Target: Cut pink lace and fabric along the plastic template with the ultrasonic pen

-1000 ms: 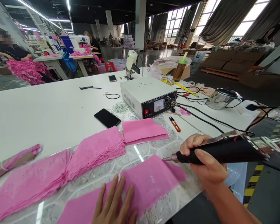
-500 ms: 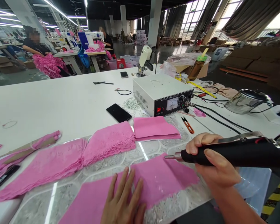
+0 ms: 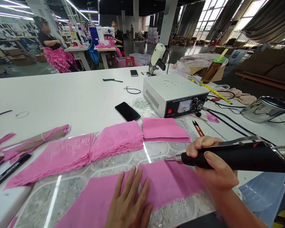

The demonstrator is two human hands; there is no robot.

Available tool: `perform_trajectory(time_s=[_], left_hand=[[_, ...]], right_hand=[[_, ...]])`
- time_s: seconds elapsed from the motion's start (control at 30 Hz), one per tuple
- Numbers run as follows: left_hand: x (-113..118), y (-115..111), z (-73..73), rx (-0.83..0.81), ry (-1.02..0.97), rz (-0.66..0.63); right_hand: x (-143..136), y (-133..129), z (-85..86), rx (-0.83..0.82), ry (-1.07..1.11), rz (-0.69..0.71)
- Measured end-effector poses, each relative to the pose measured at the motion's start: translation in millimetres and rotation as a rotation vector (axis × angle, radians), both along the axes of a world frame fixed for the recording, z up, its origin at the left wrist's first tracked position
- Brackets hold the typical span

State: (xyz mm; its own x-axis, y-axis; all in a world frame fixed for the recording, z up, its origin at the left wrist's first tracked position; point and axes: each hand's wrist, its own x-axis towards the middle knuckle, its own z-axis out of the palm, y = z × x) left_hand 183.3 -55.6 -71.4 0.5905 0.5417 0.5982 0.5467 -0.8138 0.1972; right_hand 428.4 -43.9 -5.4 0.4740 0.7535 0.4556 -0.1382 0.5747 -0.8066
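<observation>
My left hand (image 3: 130, 202) lies flat, fingers spread, on a piece of plain pink fabric (image 3: 171, 180) at the front of the table. My right hand (image 3: 216, 167) is wrapped round a black handheld ultrasonic tool (image 3: 247, 155). Its pointed metal tip reaches the fabric's upper edge; whether it touches I cannot tell. Beneath the fabric is a clear-coated, stone-patterned mat (image 3: 47, 193). Behind my hands are two stacks of scalloped pink lace pieces, one on the left (image 3: 66, 155) and one nearer the middle (image 3: 118, 137). Beside them lies a stack of plain pink fabric (image 3: 165, 128).
A grey control box (image 3: 175, 84) with a meter stands behind, cables running right. Near it are a black phone (image 3: 127, 110), orange thread snips (image 3: 198, 128), a yellow tape measure (image 3: 216, 94) and a glass jug (image 3: 263, 109). A black marker (image 3: 9, 172) lies left. Two co-workers sit beyond.
The view has shifted, so most things appear further right. The tool tip has moved slightly left along the fabric's upper edge. My left hand still presses the fabric.
</observation>
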Motion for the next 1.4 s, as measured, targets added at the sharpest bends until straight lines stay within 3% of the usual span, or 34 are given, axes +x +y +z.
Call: perform_trajectory(time_s=[0.4, 0.77, 1.07, 1.27, 1.4], left_hand=[[0.1, -2.8, 6.1, 0.003, 0.008, 0.007], [0.8, -6.7, 8.8, -0.011, 0.057, 0.041], [-2.6, -5.4, 16.2, 0.016, 0.165, 0.039], [-1.1, -4.9, 17.6, 0.019, 0.129, 0.031], [2.5, -8.1, 18.3, 0.081, -0.015, -0.013]], right_hand=[[0.3, -1.4, 1.0, -0.038, -0.034, 0.025], [-28.2, 2.5, 6.2, -0.02, -0.038, 0.142], [-27.4, 5.3, 1.8, -0.046, -0.064, 0.118], [-28.6, 5.3, 3.7, -0.056, -0.053, 0.122], [-31.3, 2.1, 6.4, -0.069, -0.009, 0.122]])
